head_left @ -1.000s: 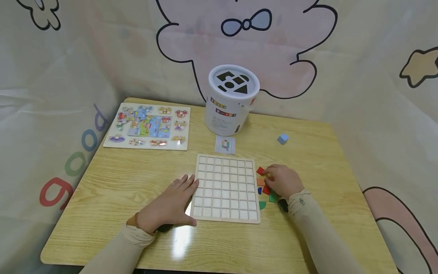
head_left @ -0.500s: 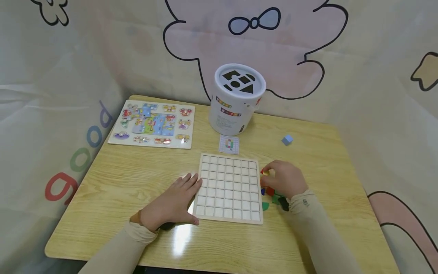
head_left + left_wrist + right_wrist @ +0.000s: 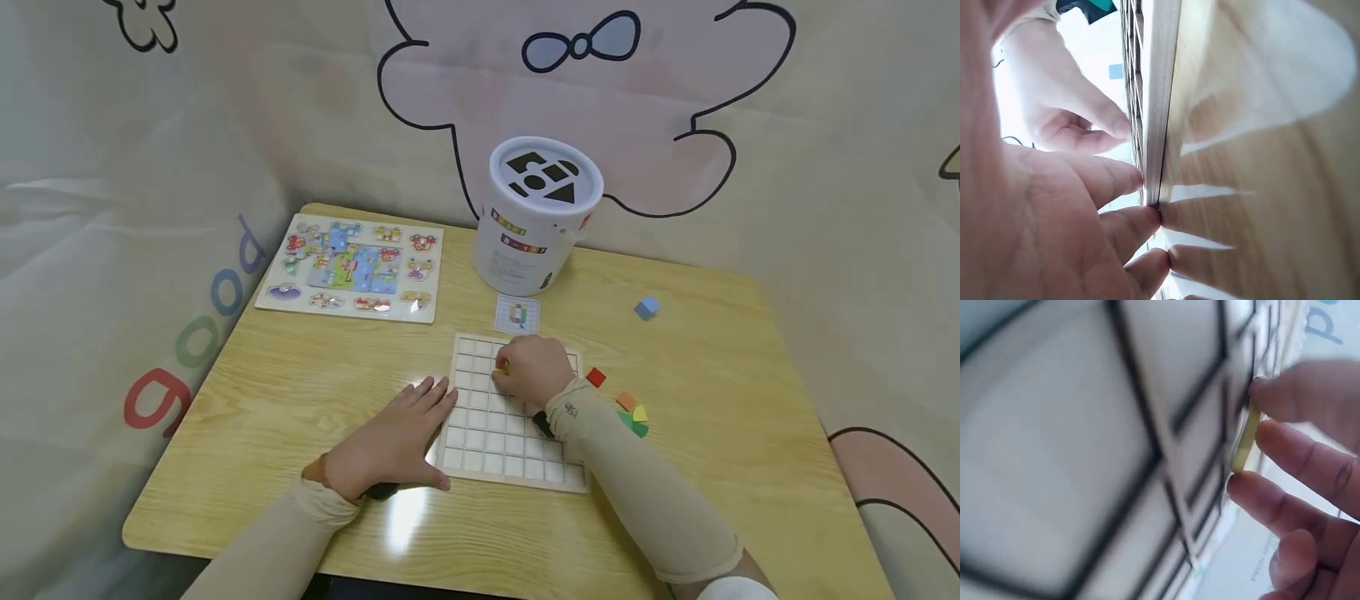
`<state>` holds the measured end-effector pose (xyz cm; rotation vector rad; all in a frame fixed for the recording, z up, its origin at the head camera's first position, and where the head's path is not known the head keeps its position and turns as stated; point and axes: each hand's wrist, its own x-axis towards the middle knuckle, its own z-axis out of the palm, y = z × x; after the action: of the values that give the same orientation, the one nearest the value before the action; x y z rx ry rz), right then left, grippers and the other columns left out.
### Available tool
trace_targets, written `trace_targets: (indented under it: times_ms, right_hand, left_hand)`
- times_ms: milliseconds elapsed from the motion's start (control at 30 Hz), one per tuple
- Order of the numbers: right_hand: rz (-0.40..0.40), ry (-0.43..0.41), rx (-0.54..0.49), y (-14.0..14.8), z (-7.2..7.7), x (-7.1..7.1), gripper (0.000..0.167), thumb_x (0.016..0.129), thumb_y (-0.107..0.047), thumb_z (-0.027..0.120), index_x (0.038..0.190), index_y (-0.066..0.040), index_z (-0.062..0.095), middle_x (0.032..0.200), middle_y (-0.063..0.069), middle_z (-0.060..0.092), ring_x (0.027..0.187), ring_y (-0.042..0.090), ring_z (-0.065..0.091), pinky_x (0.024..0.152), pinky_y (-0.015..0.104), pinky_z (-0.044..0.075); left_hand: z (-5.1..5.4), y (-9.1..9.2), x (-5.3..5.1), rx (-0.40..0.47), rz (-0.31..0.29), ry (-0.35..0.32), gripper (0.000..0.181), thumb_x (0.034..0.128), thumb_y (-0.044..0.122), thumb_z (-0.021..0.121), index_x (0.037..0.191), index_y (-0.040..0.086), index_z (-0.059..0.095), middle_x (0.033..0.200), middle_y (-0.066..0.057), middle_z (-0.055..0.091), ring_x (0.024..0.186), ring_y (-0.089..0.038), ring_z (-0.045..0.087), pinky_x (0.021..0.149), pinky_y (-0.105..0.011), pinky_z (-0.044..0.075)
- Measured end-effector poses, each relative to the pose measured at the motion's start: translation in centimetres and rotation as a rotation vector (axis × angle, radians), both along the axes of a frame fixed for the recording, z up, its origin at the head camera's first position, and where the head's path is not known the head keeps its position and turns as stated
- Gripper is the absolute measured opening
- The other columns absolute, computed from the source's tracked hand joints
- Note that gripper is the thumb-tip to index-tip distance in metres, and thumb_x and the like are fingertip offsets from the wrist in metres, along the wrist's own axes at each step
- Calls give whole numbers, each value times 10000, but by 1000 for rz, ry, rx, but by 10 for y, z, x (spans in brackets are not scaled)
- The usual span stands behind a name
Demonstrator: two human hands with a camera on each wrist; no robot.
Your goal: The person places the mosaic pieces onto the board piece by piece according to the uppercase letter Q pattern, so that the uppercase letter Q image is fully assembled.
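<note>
In the head view a wooden grid board (image 3: 472,439) of white squares lies on the table. My left hand (image 3: 393,442) rests at its left edge, fingers spread; in the left wrist view, fingertips (image 3: 1154,215) touch the board's side. My right hand (image 3: 536,367) is above the upper part of the grid. Between its thumb and fingers it pinches a thin yellow piece (image 3: 1247,439), which in the right wrist view stands on edge close to the grid. Right of the board lie a red square (image 3: 596,377), an orange piece (image 3: 626,402), another yellow piece (image 3: 640,413) and green pieces (image 3: 640,429).
Behind the board lies a small pattern card (image 3: 517,315), and behind that stands a white bucket (image 3: 517,262) with shaped holes in its lid. A picture puzzle board (image 3: 300,306) is at the back left. A blue cube (image 3: 647,307) sits at the back right.
My right hand has picked up a yellow piece from the loose pieces and moved left over the grid. My left hand stays at the board's edge. The head view has shifted slightly.
</note>
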<state>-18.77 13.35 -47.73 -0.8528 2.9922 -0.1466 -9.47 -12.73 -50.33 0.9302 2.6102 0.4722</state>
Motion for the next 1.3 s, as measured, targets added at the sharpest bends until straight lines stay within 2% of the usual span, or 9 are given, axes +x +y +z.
trace_targets:
  times_ms: [167, 433, 567, 733, 900, 1000, 1100, 1200, 1300]
  right_hand:
    - [-44, -38, -7, 12, 1, 3, 135, 965, -367, 809, 953, -243, 860, 965, -60, 767, 811, 151, 724, 649, 401, 602]
    - [-18, -47, -33, 21, 4, 4, 85, 965, -317, 818, 991, -263, 878, 983, -85, 759, 840, 136, 725, 673, 372, 597]
    - [-17, -63, -26, 26, 10, 8, 150, 991, -319, 778, 1082, -242, 869, 1101, -34, 780, 965, 177, 746, 725, 402, 616]
    - [-163, -91, -57, 61, 31, 26, 263, 1028, -317, 715, 1236, -195, 820, 1261, 57, 760, 1093, 273, 741, 770, 466, 617]
    - [-342, -137, -103, 121, 43, 44, 313, 1030, -296, 701, 1286, -141, 794, 1200, 97, 766, 916, 262, 722, 701, 465, 588]
    - [-409, -159, -105, 153, 40, 53, 321, 1023, -284, 708, 1281, -112, 792, 1185, 135, 761, 840, 258, 703, 659, 459, 582]
    - [-439, -187, -106, 171, 31, 59, 335, 1025, -298, 715, 1285, -100, 788, 1240, 181, 745, 988, 353, 728, 753, 537, 604]
    - [-437, -199, -92, 174, 20, 60, 337, 1029, -319, 715, 1283, -111, 791, 1310, 190, 723, 1161, 421, 692, 876, 601, 584]
    - [-411, -188, -80, 166, 12, 56, 311, 1026, -319, 715, 1262, -136, 804, 1278, 167, 742, 1159, 409, 699, 877, 593, 589]
  left_hand:
    - [3, 11, -1, -9, -22, 25, 1295, 772, 714, 839, 1694, 22, 250, 1754, -198, 165, 1617, -396, 105, 1292, -540, 146]
    - [6, 15, -1, -22, -25, 17, 1297, 770, 710, 846, 1697, 30, 246, 1757, -188, 158, 1621, -381, 97, 1292, -536, 146]
    - [5, 13, -2, -27, -28, 13, 1305, 769, 720, 839, 1699, 33, 236, 1757, -185, 150, 1621, -379, 91, 1292, -535, 142]
    - [5, 11, -2, -19, -37, 11, 1301, 773, 716, 839, 1698, 29, 235, 1755, -193, 153, 1617, -397, 92, 1289, -553, 144]
    - [6, 9, -4, -17, -40, 5, 1292, 785, 703, 840, 1696, 18, 232, 1751, -214, 150, 1613, -419, 99, 1285, -572, 148]
    - [5, 7, -4, -19, -39, 1, 1294, 787, 698, 842, 1693, 6, 231, 1747, -229, 149, 1610, -429, 100, 1282, -582, 150]
    - [4, 3, -3, -21, -37, -5, 1298, 787, 706, 836, 1692, 3, 227, 1746, -233, 147, 1610, -433, 98, 1282, -585, 147]
    - [3, 0, -3, -15, -37, -10, 1295, 792, 709, 829, 1691, -1, 227, 1745, -232, 152, 1608, -435, 103, 1282, -584, 146]
    - [3, -2, -2, 14, -35, -14, 1286, 789, 697, 840, 1681, -16, 249, 1738, -244, 171, 1603, -448, 121, 1279, -593, 153]
